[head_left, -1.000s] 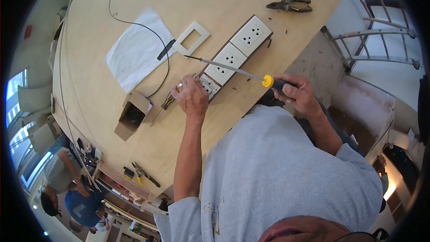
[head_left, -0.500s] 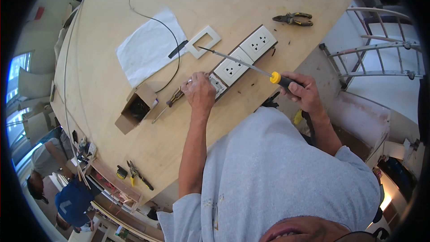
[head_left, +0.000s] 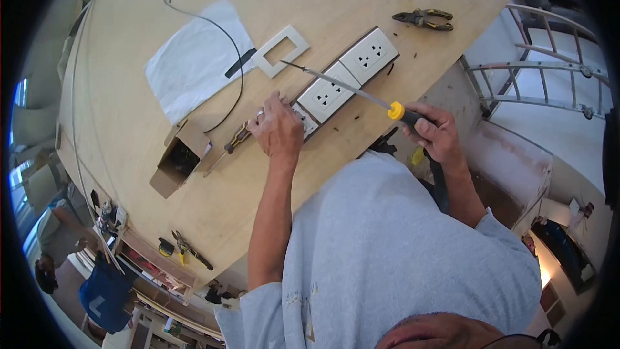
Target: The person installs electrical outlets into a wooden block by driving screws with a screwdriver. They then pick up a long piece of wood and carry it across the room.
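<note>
My right hand (head_left: 433,130) is wrapped round the black and yellow handle of a long screwdriver (head_left: 369,95). Its shaft passes above a strip of white wall sockets (head_left: 329,94), and the dark tip shows over a white cover frame (head_left: 279,52). At the strip's near end sits a module without its cover (head_left: 305,121). My left hand (head_left: 278,130) grips that end with bent fingers, partly hiding it. A second screwdriver (head_left: 234,143) with a brown handle lies just left of this hand, on the wooden tabletop.
Pliers (head_left: 423,19) lie at the upper right. An open cardboard box (head_left: 177,161), a white sheet (head_left: 197,61) and a thin cable (head_left: 240,71) are to the left. Cutters (head_left: 190,250) and a tape measure (head_left: 166,247) rest near the lower edge. A ladder (head_left: 536,84) stands beyond; people are at lower left.
The view has shifted slightly, so the table things appear a little further left. My left hand's fingers have lifted and turned slightly at the strip's end. The right hand still holds the screwdriver.
</note>
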A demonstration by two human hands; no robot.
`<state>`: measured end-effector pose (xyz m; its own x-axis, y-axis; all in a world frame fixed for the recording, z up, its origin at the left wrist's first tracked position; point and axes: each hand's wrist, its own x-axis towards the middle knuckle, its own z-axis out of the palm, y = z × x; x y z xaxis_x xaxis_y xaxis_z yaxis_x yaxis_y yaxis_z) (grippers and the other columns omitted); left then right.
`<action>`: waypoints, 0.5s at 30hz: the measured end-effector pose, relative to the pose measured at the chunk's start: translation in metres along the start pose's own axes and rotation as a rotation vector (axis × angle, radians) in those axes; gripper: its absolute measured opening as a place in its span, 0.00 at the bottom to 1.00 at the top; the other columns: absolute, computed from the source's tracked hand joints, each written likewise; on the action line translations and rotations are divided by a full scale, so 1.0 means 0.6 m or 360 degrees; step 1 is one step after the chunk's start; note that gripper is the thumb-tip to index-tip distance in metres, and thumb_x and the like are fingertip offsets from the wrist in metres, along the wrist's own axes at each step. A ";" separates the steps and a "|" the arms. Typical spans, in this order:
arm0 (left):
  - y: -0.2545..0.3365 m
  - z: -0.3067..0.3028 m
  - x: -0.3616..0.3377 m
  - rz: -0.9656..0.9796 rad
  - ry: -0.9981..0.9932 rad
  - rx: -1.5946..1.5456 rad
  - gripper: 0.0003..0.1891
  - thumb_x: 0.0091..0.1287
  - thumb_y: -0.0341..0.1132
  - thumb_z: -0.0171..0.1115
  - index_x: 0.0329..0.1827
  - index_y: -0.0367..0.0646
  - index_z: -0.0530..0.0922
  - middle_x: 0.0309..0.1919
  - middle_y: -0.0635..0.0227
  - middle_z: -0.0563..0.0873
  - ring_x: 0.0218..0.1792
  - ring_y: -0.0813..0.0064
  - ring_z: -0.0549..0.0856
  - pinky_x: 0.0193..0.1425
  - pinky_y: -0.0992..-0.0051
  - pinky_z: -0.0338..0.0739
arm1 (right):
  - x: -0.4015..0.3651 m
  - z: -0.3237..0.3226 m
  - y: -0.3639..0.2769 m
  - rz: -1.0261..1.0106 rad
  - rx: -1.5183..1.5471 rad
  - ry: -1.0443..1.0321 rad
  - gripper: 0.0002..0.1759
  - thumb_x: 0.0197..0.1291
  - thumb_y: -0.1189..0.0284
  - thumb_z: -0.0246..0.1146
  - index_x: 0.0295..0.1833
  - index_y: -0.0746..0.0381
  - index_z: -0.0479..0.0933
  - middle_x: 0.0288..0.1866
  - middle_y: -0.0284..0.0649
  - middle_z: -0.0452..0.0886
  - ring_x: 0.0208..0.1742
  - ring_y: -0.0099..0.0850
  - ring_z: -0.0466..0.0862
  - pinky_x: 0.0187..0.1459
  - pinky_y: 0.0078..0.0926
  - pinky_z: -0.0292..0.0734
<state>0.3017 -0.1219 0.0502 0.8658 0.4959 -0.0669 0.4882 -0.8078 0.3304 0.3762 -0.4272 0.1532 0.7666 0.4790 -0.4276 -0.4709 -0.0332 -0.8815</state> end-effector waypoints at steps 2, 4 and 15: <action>0.000 0.000 -0.002 -0.0035 0.0014 -0.0026 0.15 0.81 0.42 0.48 0.54 0.45 0.82 0.49 0.58 0.89 0.50 0.54 0.87 0.57 0.53 0.71 | 0.000 0.001 -0.006 0.0011 -0.0061 0.0010 0.27 0.71 0.60 0.68 0.67 0.68 0.80 0.34 0.36 0.86 0.25 0.13 0.70 0.27 0.13 0.65; 0.005 -0.005 0.003 -0.0063 -0.0014 -0.0043 0.16 0.81 0.42 0.47 0.53 0.46 0.82 0.48 0.58 0.89 0.49 0.54 0.87 0.56 0.53 0.71 | 0.010 -0.004 -0.016 -0.0002 -0.0128 0.0011 0.27 0.70 0.59 0.68 0.66 0.67 0.80 0.33 0.35 0.86 0.25 0.13 0.70 0.27 0.13 0.65; 0.004 0.005 -0.005 -0.0128 0.0094 -0.0024 0.16 0.82 0.43 0.46 0.49 0.45 0.81 0.43 0.56 0.89 0.47 0.53 0.86 0.54 0.54 0.72 | 0.026 -0.017 -0.020 0.0035 -0.0224 -0.0019 0.26 0.69 0.62 0.68 0.66 0.65 0.81 0.33 0.35 0.87 0.25 0.13 0.70 0.28 0.14 0.66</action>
<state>0.3006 -0.1262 0.0483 0.8157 0.5772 -0.0384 0.5537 -0.7600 0.3402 0.3984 -0.4284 0.1547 0.7512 0.4873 -0.4453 -0.4208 -0.1662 -0.8918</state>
